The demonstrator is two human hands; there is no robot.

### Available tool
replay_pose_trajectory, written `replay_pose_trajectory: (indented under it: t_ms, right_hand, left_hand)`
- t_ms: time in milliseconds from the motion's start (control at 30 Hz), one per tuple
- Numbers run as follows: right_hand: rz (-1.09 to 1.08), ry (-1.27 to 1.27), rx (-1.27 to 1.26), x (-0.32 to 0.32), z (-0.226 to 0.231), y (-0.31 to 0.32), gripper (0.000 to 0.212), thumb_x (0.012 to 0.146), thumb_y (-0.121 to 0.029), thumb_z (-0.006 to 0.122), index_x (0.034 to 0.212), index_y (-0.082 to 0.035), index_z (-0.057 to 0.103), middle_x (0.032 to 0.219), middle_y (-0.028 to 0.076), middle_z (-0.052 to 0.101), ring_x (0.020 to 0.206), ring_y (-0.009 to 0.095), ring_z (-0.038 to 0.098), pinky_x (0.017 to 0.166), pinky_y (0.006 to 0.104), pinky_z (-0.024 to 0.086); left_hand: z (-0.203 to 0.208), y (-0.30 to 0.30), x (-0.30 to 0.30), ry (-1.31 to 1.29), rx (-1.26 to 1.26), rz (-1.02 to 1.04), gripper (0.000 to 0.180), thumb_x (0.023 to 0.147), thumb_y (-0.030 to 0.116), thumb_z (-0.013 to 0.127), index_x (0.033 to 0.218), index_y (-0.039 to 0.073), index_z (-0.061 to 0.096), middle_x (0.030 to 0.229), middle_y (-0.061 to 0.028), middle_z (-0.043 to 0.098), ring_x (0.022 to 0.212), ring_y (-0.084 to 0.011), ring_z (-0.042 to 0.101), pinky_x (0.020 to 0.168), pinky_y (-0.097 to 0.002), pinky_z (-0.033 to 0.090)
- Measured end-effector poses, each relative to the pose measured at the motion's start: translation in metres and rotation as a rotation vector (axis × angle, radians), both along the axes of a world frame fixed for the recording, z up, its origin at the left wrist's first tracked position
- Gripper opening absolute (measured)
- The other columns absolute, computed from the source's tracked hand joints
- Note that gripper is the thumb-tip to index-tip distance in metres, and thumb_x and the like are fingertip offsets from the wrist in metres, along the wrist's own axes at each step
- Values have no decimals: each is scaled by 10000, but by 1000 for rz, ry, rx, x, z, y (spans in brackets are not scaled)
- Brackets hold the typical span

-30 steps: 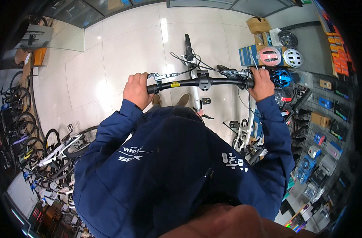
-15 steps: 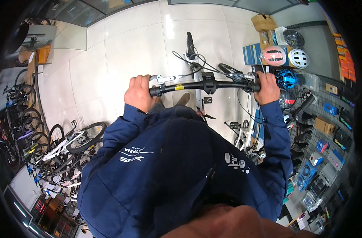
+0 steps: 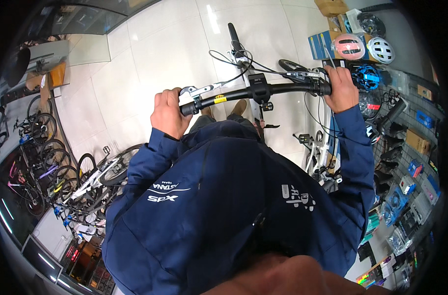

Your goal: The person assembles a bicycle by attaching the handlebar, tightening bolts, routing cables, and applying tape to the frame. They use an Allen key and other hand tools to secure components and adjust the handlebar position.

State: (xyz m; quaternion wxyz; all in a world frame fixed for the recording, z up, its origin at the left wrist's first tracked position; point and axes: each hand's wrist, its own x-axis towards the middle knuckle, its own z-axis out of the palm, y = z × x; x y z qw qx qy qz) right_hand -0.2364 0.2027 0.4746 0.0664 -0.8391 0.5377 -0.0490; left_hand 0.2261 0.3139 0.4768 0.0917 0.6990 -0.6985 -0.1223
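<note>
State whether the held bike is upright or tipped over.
Upright: its front wheel looks nearly edge-on, left hand and right hand gripping the handlebar.

the floor (image 3: pixel 155 59) is laid with pale, glossy tiles with thin joints, and a long white glare (image 3: pixel 212 19) lies across it toward the far side. dark-framed panels (image 3: pixel 103 17) border it at the upper left. parked bicycles (image 3: pixel 93 179) crowd the left side. on the right, a wire grid (image 3: pixel 408 118) carries packaged goods, near a plain grey wall (image 3: pixel 405 49).

Glare streaks the floor (image 3: pixel 170 44) — edges bend, darken
</note>
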Motion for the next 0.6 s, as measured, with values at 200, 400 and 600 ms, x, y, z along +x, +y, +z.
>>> replay_pose_trajectory:
  t_ms: [200,400,600]
  right_hand:
    - [12,-8,-143,10,5,-8,817,681,1,804,1437,-160,540,1400,154,549,1330,375,513,1082,451,463]
    - [-266,-294,-207,32,3,79,598,817,-25,752,1387,-142,618,1341,125,624,1240,366,592,1019,409,511]
    - [-604,-830,355,59,-194,204,265,967,-79,586,1195,-64,719,1014,184,728,923,334,720,811,386,576]
  left_hand:
    - [-3,-7,-7,15,-159,-54,701,645,56,845,1301,75,596,1213,-128,606,1157,-358,568,932,-436,527]
    - [-13,-11,2,21,-295,-179,517,647,102,862,1115,70,644,1129,-187,582,1095,-415,532,922,-498,476]
    - [-17,-21,0,-41,-95,-192,311,817,261,849,1027,87,700,933,-122,661,821,-323,674,684,-386,548]
